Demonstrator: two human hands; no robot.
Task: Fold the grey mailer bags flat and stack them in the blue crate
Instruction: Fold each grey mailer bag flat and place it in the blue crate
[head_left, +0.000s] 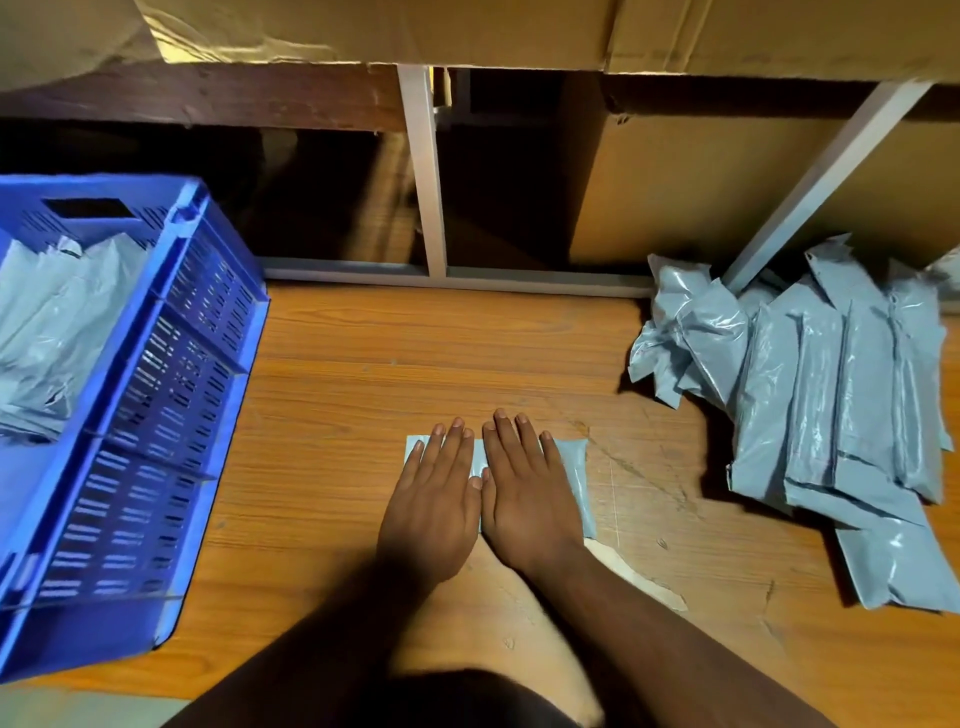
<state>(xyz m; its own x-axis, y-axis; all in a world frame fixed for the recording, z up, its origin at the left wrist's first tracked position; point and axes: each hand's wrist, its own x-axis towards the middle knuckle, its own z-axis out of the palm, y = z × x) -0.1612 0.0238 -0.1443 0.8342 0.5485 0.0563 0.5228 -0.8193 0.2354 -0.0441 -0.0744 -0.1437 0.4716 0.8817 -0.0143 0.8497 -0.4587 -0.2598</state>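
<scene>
Both hands, left (436, 499) and right (524, 493), lie flat, fingers spread, pressing a folded bag (571, 467) on the floor between crate (171, 395) and pile (831, 405). Gripping nothing. Bag likely light, limp, slick; pinch it by an edge.

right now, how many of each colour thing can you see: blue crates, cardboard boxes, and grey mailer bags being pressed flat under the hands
blue crate: 1
cardboard boxes: at least 2
grey mailer bag pressed flat under the left hand and right hand: 1
total: at least 4
The loose pile and the bags in the crate overlap too much to count.
</scene>
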